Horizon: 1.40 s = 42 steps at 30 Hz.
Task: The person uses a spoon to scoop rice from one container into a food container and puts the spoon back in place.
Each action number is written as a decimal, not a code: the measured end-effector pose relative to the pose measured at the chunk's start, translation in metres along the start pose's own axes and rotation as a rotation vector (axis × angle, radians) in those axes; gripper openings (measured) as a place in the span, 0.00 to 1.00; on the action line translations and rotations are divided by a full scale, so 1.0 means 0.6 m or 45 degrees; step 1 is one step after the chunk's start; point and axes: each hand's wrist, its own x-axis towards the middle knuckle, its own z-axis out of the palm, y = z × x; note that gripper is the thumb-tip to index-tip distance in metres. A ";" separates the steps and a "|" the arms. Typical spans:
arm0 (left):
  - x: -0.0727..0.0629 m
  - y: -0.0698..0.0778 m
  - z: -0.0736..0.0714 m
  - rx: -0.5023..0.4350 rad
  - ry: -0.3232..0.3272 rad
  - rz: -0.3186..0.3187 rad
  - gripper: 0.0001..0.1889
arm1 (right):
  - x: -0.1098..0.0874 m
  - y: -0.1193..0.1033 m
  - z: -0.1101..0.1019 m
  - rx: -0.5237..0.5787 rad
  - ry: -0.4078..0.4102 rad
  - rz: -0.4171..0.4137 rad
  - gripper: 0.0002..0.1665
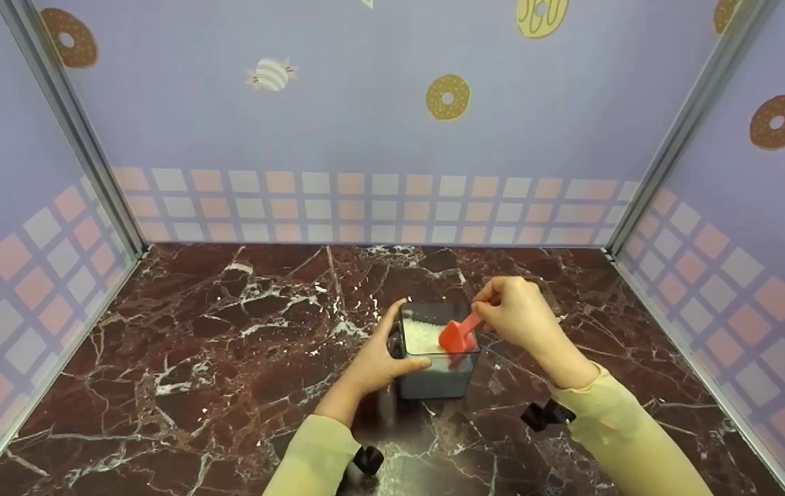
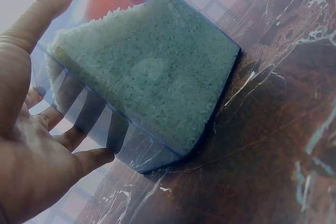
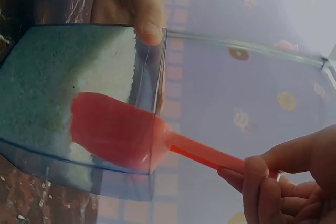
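A: Head view. What's held?
B: A tinted see-through container (image 1: 434,382) is stood upright on the marbled tabletop (image 1: 248,372). It's gripped at its left side by the left hand (image 1: 375,362), thumb laid over the near rim. Red scoop (image 1: 458,336): handle pinched by the right hand (image 1: 520,313), head lowered inside the container at its right side, beside the white rice (image 1: 420,336). Light sleeves (image 1: 320,455) are worn on both arms. Patterned wall (image 1: 365,138) is seen behind.
A: Left wrist?
B: Container wall is held between thumb and fingers, fingers spread along the side, thumb up at the rim. Rice surface is seen sloped. Scoop is only partly shown, at the top, blurred.
A: Right wrist?
B: Scoop handle is pinched between thumb and fingers near its end. Scoop head is seen through the container wall, set against the rice. Left thumb is rested on the rim.
A: Scoop touching rice?
B: Contact looks made at the tip; depth can't be told.
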 end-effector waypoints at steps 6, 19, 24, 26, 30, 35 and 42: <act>-0.001 -0.001 0.000 -0.045 -0.013 0.000 0.58 | 0.006 0.038 0.011 0.245 -0.050 0.075 0.05; -0.001 -0.002 0.000 -0.021 -0.007 0.007 0.59 | -0.016 0.056 0.067 0.388 -0.037 0.112 0.04; 0.001 -0.005 0.002 -0.013 -0.008 0.023 0.59 | -0.019 0.071 0.070 0.615 -0.016 0.215 0.06; 0.002 -0.005 0.002 0.010 -0.001 0.026 0.58 | -0.020 0.075 0.069 0.692 -0.009 0.241 0.07; 0.002 -0.005 0.002 0.031 0.005 0.007 0.58 | -0.021 0.077 0.070 0.807 0.002 0.266 0.09; 0.003 -0.006 0.003 0.003 0.003 -0.006 0.58 | -0.021 0.080 0.073 0.904 0.018 0.307 0.09; 0.002 -0.003 0.003 0.058 0.027 -0.001 0.59 | -0.020 0.086 0.079 1.013 0.061 0.356 0.10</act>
